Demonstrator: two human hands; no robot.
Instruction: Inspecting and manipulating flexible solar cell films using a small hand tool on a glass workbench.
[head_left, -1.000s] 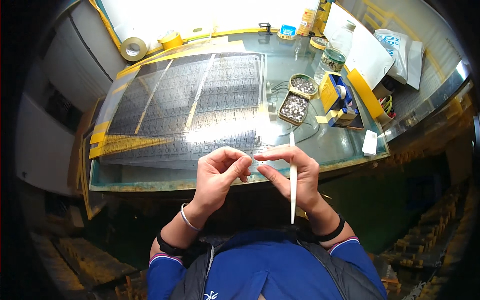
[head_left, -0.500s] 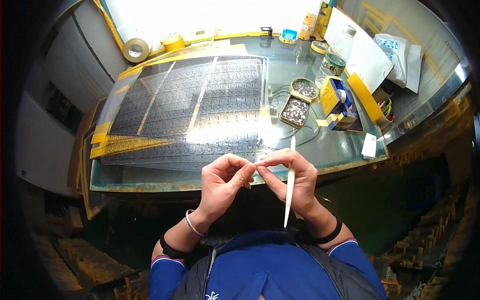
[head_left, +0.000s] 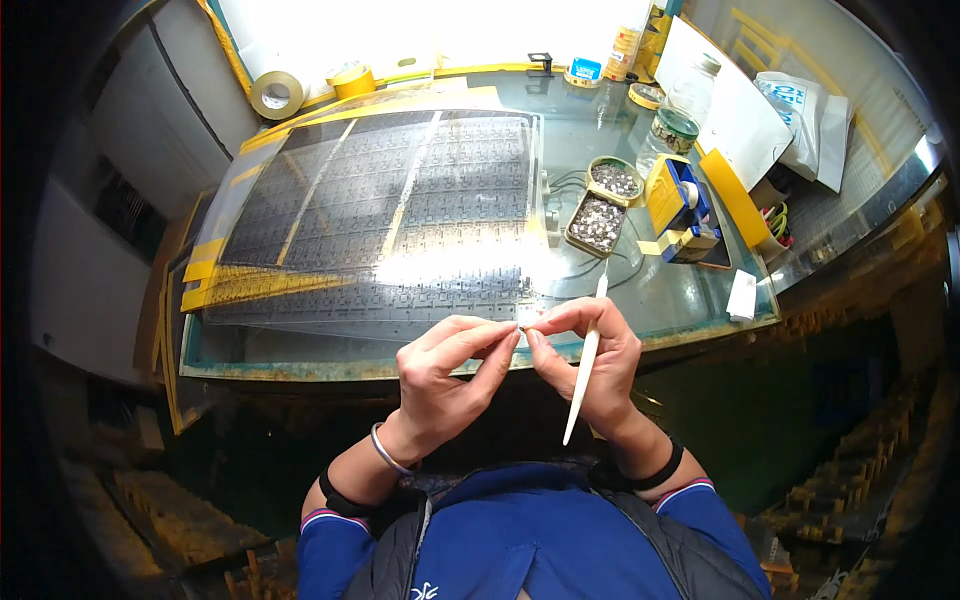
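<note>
My left hand (head_left: pixel 452 368) and my right hand (head_left: pixel 594 362) meet fingertip to fingertip above the near edge of the table. Thumb and forefinger of each are pinched together. A tiny dark piece (head_left: pixel 522 329) shows between them, too small to name. My right hand also grips a slim white pen-shaped tool (head_left: pixel 582 388), slanted, its thin end up and its tapered tail down toward me. Just beyond the hands lies a large clear film sheet (head_left: pixel 330 220) with rows of fine dark patterns, its edges taped yellow.
Past my right hand stand a square tin (head_left: pixel 597 224) and a round tin (head_left: pixel 615 178) of small silvery bits. A blue tape dispenser (head_left: pixel 690 222) sits right of them, near a glass jar (head_left: pixel 674 130). Tape rolls (head_left: pixel 277 96) rest at the far left; a bright light panel (head_left: pixel 430 30) runs behind.
The fingertips have parted slightly and the tiny dark piece now shows. My left fingers are straighter. The white tool leans more to the right at its top.
</note>
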